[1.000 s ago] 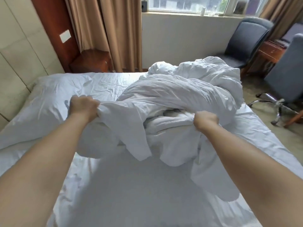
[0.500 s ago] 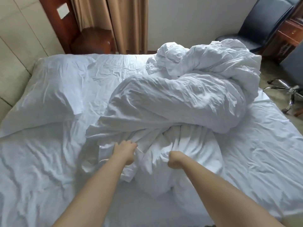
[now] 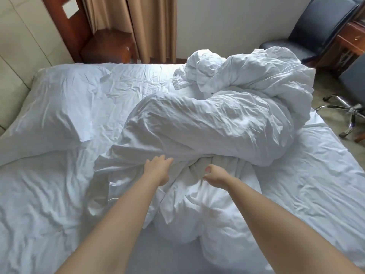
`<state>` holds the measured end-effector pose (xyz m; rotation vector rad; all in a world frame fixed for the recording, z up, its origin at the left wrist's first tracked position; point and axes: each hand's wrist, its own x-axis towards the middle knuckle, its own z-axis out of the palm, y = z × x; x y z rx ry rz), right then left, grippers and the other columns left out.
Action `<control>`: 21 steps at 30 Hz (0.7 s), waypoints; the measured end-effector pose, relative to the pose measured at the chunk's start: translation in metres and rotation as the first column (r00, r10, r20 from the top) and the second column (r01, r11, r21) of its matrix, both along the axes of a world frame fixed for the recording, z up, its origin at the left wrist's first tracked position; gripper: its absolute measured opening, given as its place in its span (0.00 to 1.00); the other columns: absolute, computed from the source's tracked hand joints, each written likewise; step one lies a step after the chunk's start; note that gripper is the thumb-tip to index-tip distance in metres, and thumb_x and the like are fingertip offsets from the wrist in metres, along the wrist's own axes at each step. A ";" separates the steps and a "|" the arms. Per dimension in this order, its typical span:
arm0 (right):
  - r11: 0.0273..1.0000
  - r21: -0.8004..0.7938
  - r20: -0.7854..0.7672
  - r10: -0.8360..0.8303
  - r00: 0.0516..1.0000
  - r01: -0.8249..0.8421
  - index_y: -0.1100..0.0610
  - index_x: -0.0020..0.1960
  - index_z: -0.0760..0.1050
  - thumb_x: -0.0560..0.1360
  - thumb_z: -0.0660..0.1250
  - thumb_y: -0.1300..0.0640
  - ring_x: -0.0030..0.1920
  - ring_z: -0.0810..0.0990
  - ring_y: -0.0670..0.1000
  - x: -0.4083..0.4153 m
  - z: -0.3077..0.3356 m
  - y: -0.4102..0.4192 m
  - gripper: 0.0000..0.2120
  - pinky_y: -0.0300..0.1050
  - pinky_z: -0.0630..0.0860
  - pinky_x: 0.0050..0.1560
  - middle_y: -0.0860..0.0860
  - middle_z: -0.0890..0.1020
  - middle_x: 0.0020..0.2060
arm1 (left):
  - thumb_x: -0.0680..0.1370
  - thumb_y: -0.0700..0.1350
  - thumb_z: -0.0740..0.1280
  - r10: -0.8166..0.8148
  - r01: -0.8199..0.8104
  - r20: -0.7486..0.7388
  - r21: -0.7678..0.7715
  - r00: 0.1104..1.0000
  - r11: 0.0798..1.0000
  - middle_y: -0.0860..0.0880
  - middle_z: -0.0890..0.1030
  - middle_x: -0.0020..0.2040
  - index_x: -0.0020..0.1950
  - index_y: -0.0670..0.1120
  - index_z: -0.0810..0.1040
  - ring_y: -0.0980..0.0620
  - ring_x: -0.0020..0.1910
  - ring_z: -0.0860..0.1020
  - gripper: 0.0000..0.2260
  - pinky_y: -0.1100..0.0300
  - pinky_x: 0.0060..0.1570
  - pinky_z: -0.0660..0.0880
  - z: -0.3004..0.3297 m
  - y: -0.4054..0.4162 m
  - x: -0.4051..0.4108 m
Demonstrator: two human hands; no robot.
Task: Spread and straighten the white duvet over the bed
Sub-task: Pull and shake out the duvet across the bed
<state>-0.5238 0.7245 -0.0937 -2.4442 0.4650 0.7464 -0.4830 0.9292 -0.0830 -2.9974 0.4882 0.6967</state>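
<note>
Duvet, white and badly bunched, lies heaped across the middle of the bed, its bulk piled toward two o'clock and a twisted knot of folds at the centre. At the centre, the left hand reaches out with fingers extended, resting on a fold of the duvet and pinching nothing. Just beside it at three o'clock, the right hand is curled with the thumb up; whether it grasps cloth I cannot tell. A pillow sits at ten o'clock. At one o'clock stands a dark chair, with curtains at twelve.
</note>
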 end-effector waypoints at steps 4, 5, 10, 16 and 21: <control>0.929 0.232 0.034 -0.305 0.952 0.289 0.58 0.68 0.66 0.77 0.61 0.52 0.58 0.74 0.56 0.025 -0.001 -0.027 0.21 0.44 0.71 0.54 0.55 0.74 0.60 | 0.75 0.40 0.63 -0.009 0.012 0.068 -0.033 0.998 0.999 0.45 0.62 0.71 0.73 0.51 0.60 0.44 0.69 0.64 0.27 0.49 0.66 0.65 0.006 -0.031 0.015; 0.886 0.289 0.026 -0.387 0.922 0.364 0.57 0.68 0.65 0.77 0.61 0.50 0.59 0.75 0.57 0.033 -0.003 -0.036 0.22 0.47 0.72 0.58 0.55 0.73 0.62 | 0.75 0.41 0.64 -0.018 0.021 0.089 -0.041 0.996 0.999 0.45 0.59 0.73 0.74 0.52 0.59 0.44 0.70 0.63 0.29 0.49 0.66 0.64 0.009 -0.041 0.020; 0.579 0.494 -0.180 -0.661 0.728 0.648 0.54 0.76 0.53 0.79 0.57 0.45 0.67 0.69 0.60 0.073 -0.011 -0.088 0.29 0.54 0.71 0.59 0.55 0.64 0.71 | 0.75 0.43 0.65 -0.065 0.073 0.159 -0.047 0.985 0.996 0.46 0.48 0.77 0.76 0.53 0.54 0.45 0.75 0.53 0.33 0.48 0.71 0.59 0.022 -0.097 0.055; 0.134 0.501 -0.467 -0.790 0.397 0.855 0.51 0.75 0.56 0.75 0.58 0.35 0.60 0.75 0.62 0.116 -0.030 -0.143 0.34 0.57 0.73 0.53 0.55 0.68 0.69 | 0.74 0.41 0.66 -0.052 0.046 0.086 0.064 0.995 0.997 0.48 0.32 0.76 0.77 0.59 0.41 0.43 0.76 0.37 0.42 0.38 0.73 0.45 0.018 -0.153 0.092; -0.112 0.513 -0.630 -0.722 0.284 0.851 0.53 0.64 0.71 0.63 0.71 0.31 0.50 0.80 0.59 0.144 -0.063 -0.151 0.38 0.56 0.79 0.45 0.56 0.78 0.58 | 0.73 0.40 0.66 -0.046 0.039 0.046 0.140 0.998 0.989 0.48 0.34 0.77 0.77 0.60 0.40 0.39 0.76 0.38 0.43 0.32 0.70 0.46 0.008 -0.173 0.117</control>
